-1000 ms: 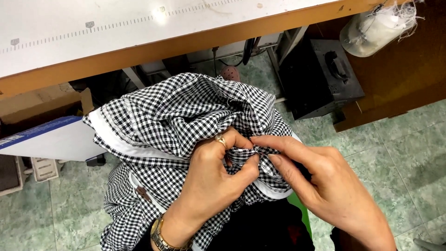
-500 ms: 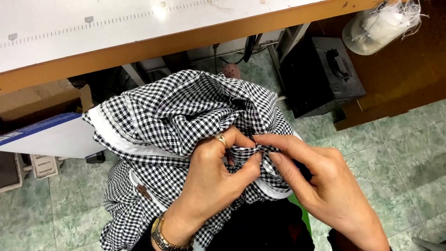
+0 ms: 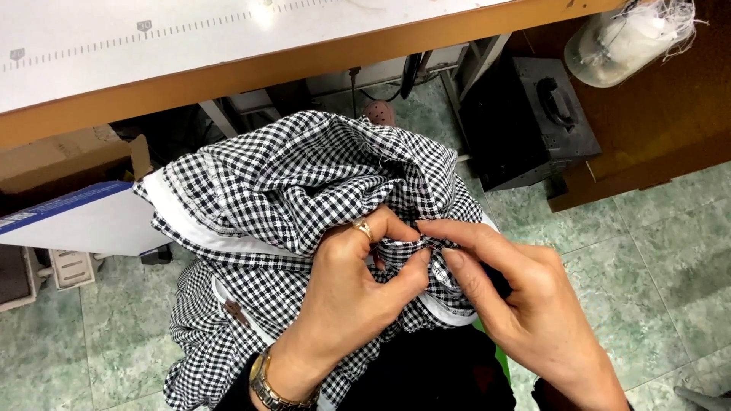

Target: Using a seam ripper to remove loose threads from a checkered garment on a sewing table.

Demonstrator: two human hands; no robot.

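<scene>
Closest in, the person's two hands meet over a bundle of black-and-white checked fabric (image 3: 297,190) heaped in the lap. The left hand (image 3: 358,297), with a ring on one finger and a gold wristwatch (image 3: 266,384) at the wrist, curls its fingers and thumb into the cloth, gripping a fold of it. The right hand (image 3: 533,312) comes in from the other side, index finger stretched out and thumb pressed toward it, pinching a small bit of the same fabric right where the left fingertips are; the two hands touch or nearly touch there. White bands edge the cloth, one along its left side and one under the right thumb, and a small brown button (image 3: 232,312) shows low on the left part. The garment hangs down over dark clothing on the knees. Beneath it all lies a green tiled floor (image 3: 670,259). To the left sits a white board with a blue edge (image 3: 68,224), beside a cardboard box (image 3: 61,160). Farther off, a black foot pedal (image 3: 533,125) stands under a wood-edged work table (image 3: 304,65) with a ruler scale on its white top, and a bag of white thread scraps (image 3: 628,38) hangs at the far right.
</scene>
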